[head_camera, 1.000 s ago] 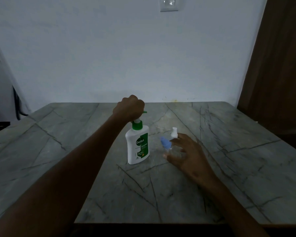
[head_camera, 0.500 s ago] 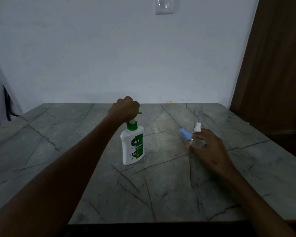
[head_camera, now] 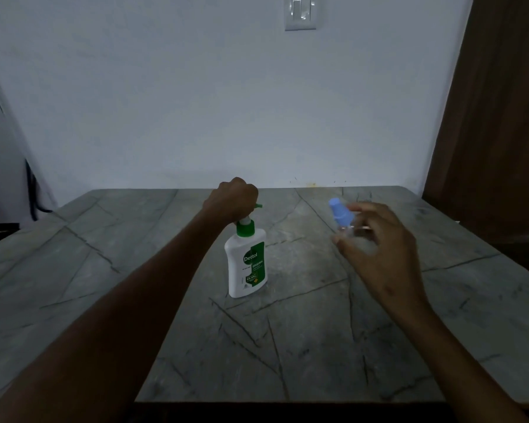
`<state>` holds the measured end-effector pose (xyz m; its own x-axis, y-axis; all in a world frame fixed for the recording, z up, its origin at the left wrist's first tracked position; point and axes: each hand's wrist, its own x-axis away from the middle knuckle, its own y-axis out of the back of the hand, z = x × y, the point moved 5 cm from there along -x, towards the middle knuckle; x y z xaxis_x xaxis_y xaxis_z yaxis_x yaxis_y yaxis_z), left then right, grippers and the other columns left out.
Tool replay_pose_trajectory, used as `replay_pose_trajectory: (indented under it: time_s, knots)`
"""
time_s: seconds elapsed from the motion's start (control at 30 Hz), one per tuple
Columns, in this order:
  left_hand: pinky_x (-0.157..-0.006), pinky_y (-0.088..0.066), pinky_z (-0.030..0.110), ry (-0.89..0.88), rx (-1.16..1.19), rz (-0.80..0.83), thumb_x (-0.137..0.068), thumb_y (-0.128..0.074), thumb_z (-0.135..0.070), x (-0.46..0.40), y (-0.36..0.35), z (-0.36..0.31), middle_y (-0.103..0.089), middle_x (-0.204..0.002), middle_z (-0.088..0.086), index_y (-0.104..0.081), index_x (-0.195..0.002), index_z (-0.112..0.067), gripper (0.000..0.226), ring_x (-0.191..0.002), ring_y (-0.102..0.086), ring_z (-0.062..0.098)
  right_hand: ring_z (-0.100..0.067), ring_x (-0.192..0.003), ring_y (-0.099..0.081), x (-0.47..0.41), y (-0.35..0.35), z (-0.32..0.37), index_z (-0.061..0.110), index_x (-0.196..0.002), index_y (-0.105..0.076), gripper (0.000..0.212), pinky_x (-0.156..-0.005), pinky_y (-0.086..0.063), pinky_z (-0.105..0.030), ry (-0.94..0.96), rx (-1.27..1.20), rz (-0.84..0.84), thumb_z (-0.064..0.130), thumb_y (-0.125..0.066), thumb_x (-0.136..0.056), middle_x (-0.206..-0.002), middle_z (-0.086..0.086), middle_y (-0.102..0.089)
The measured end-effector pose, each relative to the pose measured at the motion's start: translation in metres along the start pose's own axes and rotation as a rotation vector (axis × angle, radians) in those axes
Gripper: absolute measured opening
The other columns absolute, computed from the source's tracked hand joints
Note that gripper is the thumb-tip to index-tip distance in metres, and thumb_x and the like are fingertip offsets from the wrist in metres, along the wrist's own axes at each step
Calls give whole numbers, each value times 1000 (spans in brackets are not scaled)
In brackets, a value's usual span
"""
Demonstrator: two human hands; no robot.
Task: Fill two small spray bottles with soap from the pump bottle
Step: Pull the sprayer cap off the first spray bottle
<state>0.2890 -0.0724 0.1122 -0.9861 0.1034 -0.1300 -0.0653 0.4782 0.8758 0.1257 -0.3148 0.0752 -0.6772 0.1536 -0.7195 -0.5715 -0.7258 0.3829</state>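
Note:
A white pump bottle (head_camera: 246, 264) with a green label and green collar stands upright in the middle of the grey marble table (head_camera: 287, 346). My left hand (head_camera: 234, 198) is curled round its pump head from above, the green spout sticking out to the right. My right hand (head_camera: 376, 239) holds a small clear spray bottle (head_camera: 341, 216) with a blue cap, lifted above the table and tilted to the left, somewhat blurred. The second spray bottle, with a white top, is hidden behind my right hand.
A white wall with a switch plate (head_camera: 300, 12) rises behind the table. A dark wooden door (head_camera: 495, 117) stands at the right. Dark cables (head_camera: 32, 196) hang at the far left edge.
My right hand has lifted the blue-capped spray bottle off the table and carried it to the right. The white-topped bottle is no longer visible. My left hand has stayed on the pump head.

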Motion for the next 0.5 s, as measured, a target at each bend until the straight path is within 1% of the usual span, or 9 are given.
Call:
replay_pose_trajectory:
  time_s: [0.03, 0.07, 0.1, 0.17, 0.2, 0.27, 0.33, 0.4, 0.5]
  knots:
    - [-95, -59, 52, -3, -17, 4, -99, -56, -17, 1, 0, 0, -68, -114, 15, -68, -107, -2, 21, -103, -70, 33, 9, -88, -58, -2, -15, 3, 19, -87, -60, 18, -75, -43, -2, -28, -46, 46, 19, -78, -85, -104, 10, -62]
    - [-95, -58, 52, -4, -26, 6, -99, -56, -16, 2, 0, -1, -68, -116, 15, -68, -108, -2, 21, -104, -69, 34, 9, -81, -59, -4, -34, 6, 20, -86, -57, 19, -70, -46, -4, -74, -88, 110, 19, -77, -86, -96, 11, -62]
    - [-96, -58, 53, -1, -29, 7, -99, -56, -16, 4, 1, -1, -67, -117, 16, -69, -109, -1, 22, -106, -68, 34, 6, -78, -61, -4, -53, 6, 20, -90, -57, 18, -68, -50, -9, -125, -123, 185, 21, -74, -88, -92, 10, -64]
    - [-98, -57, 53, -6, -52, 8, -101, -55, -15, 7, 2, -3, -66, -120, 17, -69, -113, 1, 24, -109, -67, 36, -2, -77, -68, -3, -91, 2, 16, -104, -57, 19, -68, -58, -21, -205, -234, 311, 20, -70, -91, -98, 3, -71]
    - [-99, -57, 52, -13, -74, 11, -102, -54, -14, 9, 2, -5, -66, -122, 18, -69, -115, 2, 26, -110, -67, 36, -4, -74, -70, -2, -107, 0, 14, -109, -56, 22, -64, -58, -21, -235, -303, 348, 18, -69, -92, -99, -1, -72]
    - [-99, -58, 50, -34, -111, 10, -103, -54, -13, 12, 3, -8, -65, -123, 20, -68, -118, 4, 27, -111, -67, 36, -7, -66, -68, 1, -127, -5, 15, -112, -55, 26, -60, -55, -18, -283, -396, 368, 16, -71, -92, -92, -6, -72]
    - [-99, -58, 49, -50, -160, 26, -103, -56, -13, 13, 2, -10, -66, -124, 21, -67, -122, 5, 28, -112, -68, 35, -10, -64, -66, 4, -139, -10, 19, -111, -56, 24, -61, -55, -25, -310, -460, 352, 21, -71, -93, -88, -8, -70]
    - [-99, -58, 48, -68, -200, 42, -103, -58, -13, 13, 1, -11, -66, -125, 22, -66, -123, 5, 28, -112, -68, 35, -13, -67, -67, 9, -145, -12, 20, -111, -56, 20, -65, -57, -30, -312, -489, 348, 29, -67, -97, -90, -7, -70]
    - [-98, -59, 48, -76, -213, 46, -103, -59, -14, 14, 1, -12, -66, -125, 20, -67, -122, 4, 28, -111, -69, 34, -9, -69, -67, 14, -142, -5, 22, -112, -57, 18, -65, -55, -23, -259, -485, 334, 37, -56, -102, -90, 1, -70]
